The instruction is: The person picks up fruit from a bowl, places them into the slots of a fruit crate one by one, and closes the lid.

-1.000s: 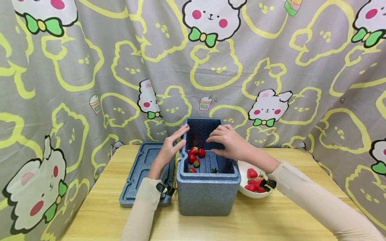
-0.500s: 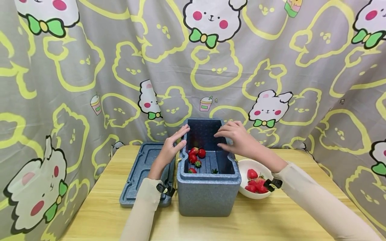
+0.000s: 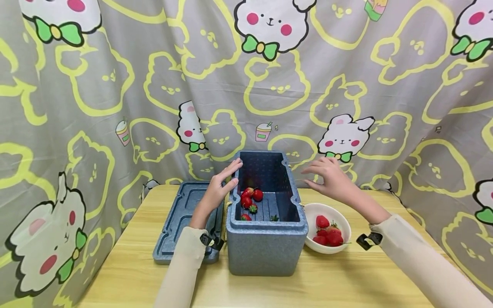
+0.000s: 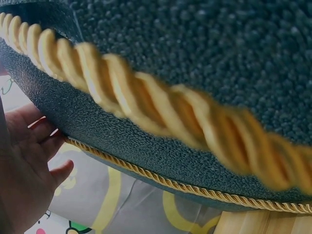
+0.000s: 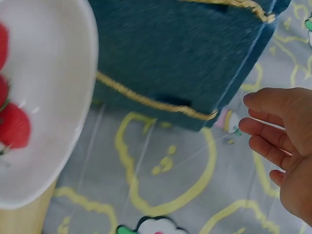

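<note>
A blue-grey foam box [image 3: 265, 252] stands uncovered in the middle of the table. Inside, several strawberries [image 3: 246, 202] lie toward its left side, and a green leafy top shows near the front. My left hand [image 3: 217, 188] rests its fingertips on the box's left rim; in the left wrist view the left hand [image 4: 29, 151] touches the box wall beside a gold twisted rope [image 4: 146, 102]. To the right of the box my right hand [image 3: 331, 179] is in the air with bent, spread fingers and nothing in it, above and behind a white bowl [image 3: 346, 218] of strawberries [image 3: 327, 233].
The box's lid [image 3: 185, 218] lies on the table to the left, partly under the left forearm. Gold rope runs along the box's sides. A patterned curtain [image 3: 277, 94] hangs right behind the wooden table [image 3: 366, 278].
My right hand has moved right, from over the box's opening to beyond its right rim, uncovering the bowl. The left hand stays at the left rim.
</note>
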{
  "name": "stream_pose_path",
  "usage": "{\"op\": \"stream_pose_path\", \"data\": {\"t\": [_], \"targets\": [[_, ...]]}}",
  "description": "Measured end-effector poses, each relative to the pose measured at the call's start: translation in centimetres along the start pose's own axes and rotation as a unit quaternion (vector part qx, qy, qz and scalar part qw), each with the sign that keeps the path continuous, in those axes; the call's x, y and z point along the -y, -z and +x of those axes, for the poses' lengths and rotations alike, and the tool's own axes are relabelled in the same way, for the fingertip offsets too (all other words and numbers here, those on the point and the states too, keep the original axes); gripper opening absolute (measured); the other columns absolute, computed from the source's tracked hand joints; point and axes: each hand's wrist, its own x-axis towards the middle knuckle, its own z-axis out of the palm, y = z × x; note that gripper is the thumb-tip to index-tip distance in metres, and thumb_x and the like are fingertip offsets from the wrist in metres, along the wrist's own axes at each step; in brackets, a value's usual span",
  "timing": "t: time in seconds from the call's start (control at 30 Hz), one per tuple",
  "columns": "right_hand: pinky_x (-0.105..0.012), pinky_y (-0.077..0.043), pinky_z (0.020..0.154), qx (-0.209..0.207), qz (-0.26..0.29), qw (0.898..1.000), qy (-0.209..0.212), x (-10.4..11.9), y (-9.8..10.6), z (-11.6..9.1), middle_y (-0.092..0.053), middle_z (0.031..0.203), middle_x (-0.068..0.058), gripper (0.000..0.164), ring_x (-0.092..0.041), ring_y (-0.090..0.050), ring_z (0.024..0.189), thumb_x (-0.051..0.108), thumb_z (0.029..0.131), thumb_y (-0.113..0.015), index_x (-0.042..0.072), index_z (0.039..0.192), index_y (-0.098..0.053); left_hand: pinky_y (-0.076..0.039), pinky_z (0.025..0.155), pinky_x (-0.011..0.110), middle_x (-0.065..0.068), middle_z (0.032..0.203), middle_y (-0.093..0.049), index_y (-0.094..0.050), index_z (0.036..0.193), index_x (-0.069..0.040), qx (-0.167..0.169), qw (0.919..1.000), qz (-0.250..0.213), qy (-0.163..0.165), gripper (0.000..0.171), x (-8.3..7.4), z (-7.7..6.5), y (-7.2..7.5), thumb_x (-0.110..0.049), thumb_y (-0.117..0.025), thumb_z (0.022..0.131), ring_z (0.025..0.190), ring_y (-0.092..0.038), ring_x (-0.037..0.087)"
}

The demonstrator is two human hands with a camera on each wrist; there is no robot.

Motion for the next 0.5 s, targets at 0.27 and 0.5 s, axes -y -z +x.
{"op": "stream_pose_path", "data": {"t": [0.27,0.5], "targets": [[-0.053,-0.039,0.086,0.069,-0.024,0.997,-0.037,-2.1,-0.6,-2.7,-0.073,0.088,-0.006,0.019,-0.029,-0.060,0.092,0.006,0.077,-0.086,0.008,0.094,-0.079,-0.023,0.125,0.058,0.001,0.166,-0.034,-0.047,0.154,-0.011,0.000,1.0000,-0.004,-0.006,0.052,0.2,0.0,-0.1,-0.013,-0.052,0.102,0.156,-0.027,0.022],[-0.046,-0.038,0.080,0.148,-0.033,0.988,-0.041,-3.5,-1.7,-5.3,-0.075,0.090,-0.004,0.023,-0.026,-0.060,0.089,0.008,0.072,-0.089,0.010,0.092,-0.078,-0.023,0.125,0.056,0.000,0.166,-0.034,-0.048,0.154,-0.016,0.002,0.9999,-0.006,-0.008,0.052,0.1,0.1,0.0,-0.026,-0.051,0.104,0.156,-0.028,0.020]]}}
